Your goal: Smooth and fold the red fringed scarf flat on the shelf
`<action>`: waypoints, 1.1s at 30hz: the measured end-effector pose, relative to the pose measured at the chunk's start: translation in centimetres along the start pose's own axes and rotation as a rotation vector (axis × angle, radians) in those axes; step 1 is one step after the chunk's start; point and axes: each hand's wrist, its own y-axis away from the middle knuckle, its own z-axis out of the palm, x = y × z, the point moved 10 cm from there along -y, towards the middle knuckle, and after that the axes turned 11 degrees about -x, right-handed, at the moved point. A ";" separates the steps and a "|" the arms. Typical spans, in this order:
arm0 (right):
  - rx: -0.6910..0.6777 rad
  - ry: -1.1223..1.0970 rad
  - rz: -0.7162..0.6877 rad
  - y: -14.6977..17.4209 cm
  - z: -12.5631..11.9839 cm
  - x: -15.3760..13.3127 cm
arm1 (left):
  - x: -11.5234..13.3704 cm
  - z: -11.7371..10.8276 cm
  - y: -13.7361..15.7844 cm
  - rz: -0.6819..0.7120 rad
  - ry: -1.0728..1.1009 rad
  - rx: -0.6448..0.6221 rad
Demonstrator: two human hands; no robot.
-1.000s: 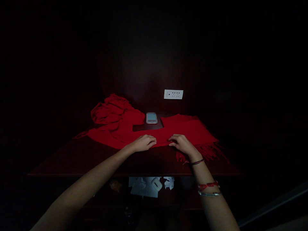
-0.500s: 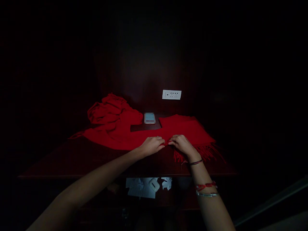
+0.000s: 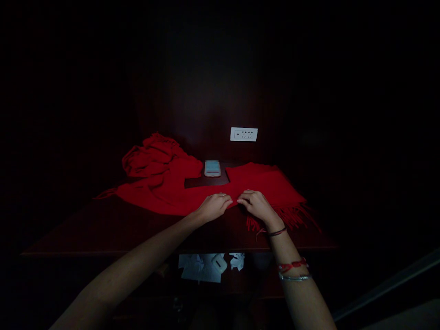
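A red fringed scarf [image 3: 192,197] lies across the dark table, bunched in a heap at the left and spread flat at the right, where its tassels hang toward the front. My left hand [image 3: 215,206] pinches the scarf's near edge around its middle. Close beside it, my right hand [image 3: 257,205] grips the same edge with bent fingers. A narrow gap of red cloth shows between the two hands. The fingertips are partly hidden in the cloth.
A phone with a lit screen [image 3: 212,168] lies behind the scarf. A white socket panel [image 3: 244,134] is on the back wall. Below the table's front edge [image 3: 103,252], papers [image 3: 201,270], a white case [image 3: 219,263] and crumpled tissue [image 3: 237,261] rest on a lower shelf.
Both hands have shifted slightly along the scarf's near edge and stay close together. The whole view has moved a little; the scarf keeps much the same shape.
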 end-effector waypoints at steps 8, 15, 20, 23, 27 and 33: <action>0.018 0.000 0.079 0.8 -0.6 1.2 | -0.5 0.5 -0.1 -0.001 0.026 -0.023; -0.003 0.228 0.180 2.9 -1.2 2.3 | -0.5 0.9 -0.4 0.005 0.021 -0.045; -0.011 0.324 0.207 4.8 -1.8 3.5 | -0.3 0.9 -0.4 0.028 0.027 -0.050; 0.005 0.390 0.233 5.8 -2.1 3.9 | -0.2 1.0 -0.4 0.040 0.015 -0.060; 0.025 0.455 0.256 6.9 -2.3 3.8 | 0.1 1.0 -0.3 0.050 0.018 -0.067; 0.081 0.423 0.198 6.5 -2.5 2.2 | 0.4 0.8 -0.2 0.071 0.005 -0.070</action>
